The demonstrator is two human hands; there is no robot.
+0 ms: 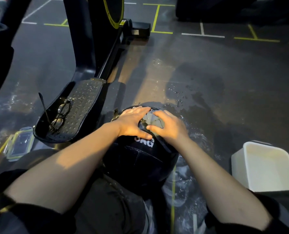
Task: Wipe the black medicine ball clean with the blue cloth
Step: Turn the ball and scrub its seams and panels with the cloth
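Pressing flat on top of the black medicine ball (pixel 140 156), the left hand (pixel 133 122) lay with fingers straight, while the right hand (pixel 169 125) curled round the bunched blue cloth (pixel 153 119) against the ball's top. The ball sat on the wet floor (pixel 199 78) between the person's knees, with a white tub (pixel 265 168) to its right and glasses (pixel 61 114) on the machine's footplate (pixel 79 105) to its left.

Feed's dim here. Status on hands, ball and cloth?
Left hand flat on medicine ball. Right hand gripping cloth on ball top. Nothing in the way; glasses lie aside.
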